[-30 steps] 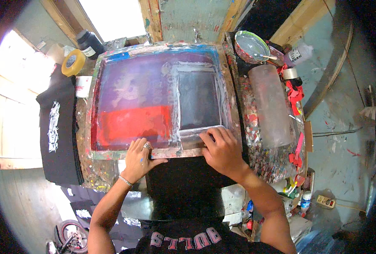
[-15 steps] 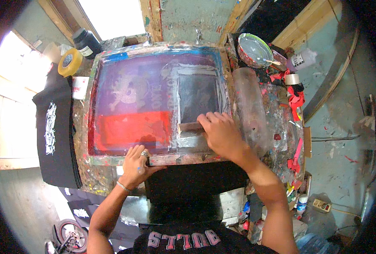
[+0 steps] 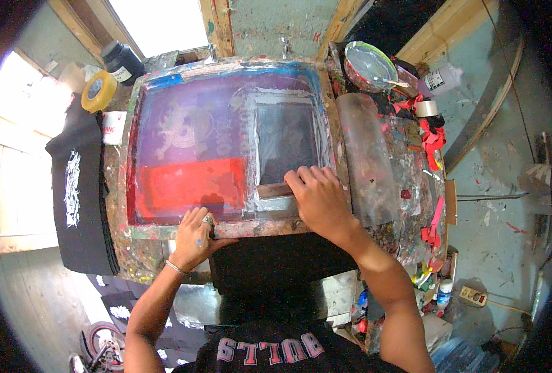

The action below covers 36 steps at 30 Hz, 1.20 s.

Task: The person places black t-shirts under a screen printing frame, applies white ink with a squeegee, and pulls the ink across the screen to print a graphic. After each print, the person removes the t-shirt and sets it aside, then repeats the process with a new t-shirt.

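Observation:
A wooden-framed printing screen (image 3: 192, 118) lies flat on the paint-stained bench, its mesh purple with a red block at the near left. At its right side is a dark rectangular area edged with pale tape and white ink. My right hand (image 3: 319, 202) is closed over a squeegee (image 3: 274, 190), which rests across the near end of that dark area. My left hand (image 3: 195, 235) grips the near edge of the screen frame, fingers on top and thumb at the front. Black fabric (image 3: 276, 261) hangs below the frame between my arms.
A stack of black printed fabric (image 3: 80, 205) lies to the left. Yellow tape (image 3: 98, 92) and a dark jar (image 3: 121, 62) stand behind it. At the back right sits an ink bowl (image 3: 369, 65). A clear sheet (image 3: 364, 158) and red scraps (image 3: 433, 138) lie right of the screen.
My view has shifted slightly, so the scene sits a little further left. The right hand and squeegee stay at the near end of the dark area; my left hand keeps its hold.

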{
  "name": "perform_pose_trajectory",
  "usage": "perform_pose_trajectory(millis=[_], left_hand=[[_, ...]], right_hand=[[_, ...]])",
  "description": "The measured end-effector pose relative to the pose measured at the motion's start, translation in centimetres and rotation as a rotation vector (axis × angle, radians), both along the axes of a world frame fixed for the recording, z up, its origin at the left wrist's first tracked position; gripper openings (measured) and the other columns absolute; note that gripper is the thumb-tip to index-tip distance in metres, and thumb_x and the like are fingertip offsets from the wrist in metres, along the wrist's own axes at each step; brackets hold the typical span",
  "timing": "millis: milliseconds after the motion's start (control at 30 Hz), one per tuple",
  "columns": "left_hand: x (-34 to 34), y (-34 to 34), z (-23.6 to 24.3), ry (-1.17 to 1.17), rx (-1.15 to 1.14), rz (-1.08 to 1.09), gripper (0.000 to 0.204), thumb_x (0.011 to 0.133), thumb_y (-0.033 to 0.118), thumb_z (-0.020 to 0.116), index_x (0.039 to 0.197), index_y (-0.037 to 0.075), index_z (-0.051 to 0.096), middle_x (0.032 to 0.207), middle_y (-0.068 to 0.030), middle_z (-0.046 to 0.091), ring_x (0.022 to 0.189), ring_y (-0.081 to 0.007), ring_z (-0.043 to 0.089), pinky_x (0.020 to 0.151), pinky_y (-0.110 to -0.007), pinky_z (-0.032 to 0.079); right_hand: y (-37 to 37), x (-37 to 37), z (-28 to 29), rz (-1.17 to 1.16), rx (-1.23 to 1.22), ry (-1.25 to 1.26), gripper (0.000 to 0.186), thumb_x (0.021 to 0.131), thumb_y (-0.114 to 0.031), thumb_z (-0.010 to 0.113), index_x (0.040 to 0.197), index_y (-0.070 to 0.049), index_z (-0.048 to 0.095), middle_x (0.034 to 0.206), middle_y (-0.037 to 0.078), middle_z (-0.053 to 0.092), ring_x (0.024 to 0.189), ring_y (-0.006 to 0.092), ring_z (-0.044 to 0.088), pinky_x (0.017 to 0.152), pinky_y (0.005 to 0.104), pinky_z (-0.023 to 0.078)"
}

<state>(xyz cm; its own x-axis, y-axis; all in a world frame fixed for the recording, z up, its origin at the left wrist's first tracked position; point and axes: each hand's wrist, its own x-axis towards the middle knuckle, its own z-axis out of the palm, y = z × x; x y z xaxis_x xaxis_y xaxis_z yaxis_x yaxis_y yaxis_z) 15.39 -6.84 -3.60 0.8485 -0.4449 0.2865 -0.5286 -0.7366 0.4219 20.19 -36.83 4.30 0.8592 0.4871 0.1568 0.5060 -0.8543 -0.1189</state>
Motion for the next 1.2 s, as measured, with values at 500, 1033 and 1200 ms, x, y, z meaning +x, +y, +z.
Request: perform_pose_trajectory(millis=[500, 1033, 1200], left_hand=[[-0.1, 0.2, -0.2, 0.020, 0.068, 0.030, 0.059, 0.068, 0.050, 0.088, 0.084, 0.002, 0.058, 0.088, -0.0131, 0.054, 0.085, -0.0347, 0.058, 0.078, -0.044, 0.049], [-0.4, 0.1, -0.5, -0.013, -0.024, 0.038, 0.058, 0.064, 0.043, 0.091, 0.086, 0.004, 0.054, 0.087, -0.0121, 0.053, 0.083, -0.0352, 0.055, 0.073, -0.046, 0.046], [-0.3, 0.1, -0.6, 0.010, 0.003, 0.028, 0.058, 0.064, 0.046, 0.090, 0.085, 0.005, 0.055, 0.086, -0.0122, 0.053, 0.083, -0.0355, 0.056, 0.073, -0.046, 0.047]], right_hand=[[-1.0, 3.3, 5.7, -0.019, 0.318, 0.224, 0.029, 0.087, -0.006, 0.064, 0.116, -0.007, 0.062, 0.105, 0.019, 0.071, 0.102, 0.0431, 0.068, 0.089, 0.0539, 0.052], [-0.9, 0.7, -4.1, -0.064, -0.076, -0.287, 0.025, 0.091, -0.017, 0.059, 0.114, -0.009, 0.066, 0.103, 0.011, 0.066, 0.098, 0.0327, 0.063, 0.087, 0.0476, 0.052], [-1.4, 13.4, -3.3, -0.045, 0.056, -0.214, 0.031, 0.088, -0.009, 0.059, 0.118, -0.008, 0.066, 0.110, 0.018, 0.070, 0.105, 0.0383, 0.066, 0.090, 0.0517, 0.053]])
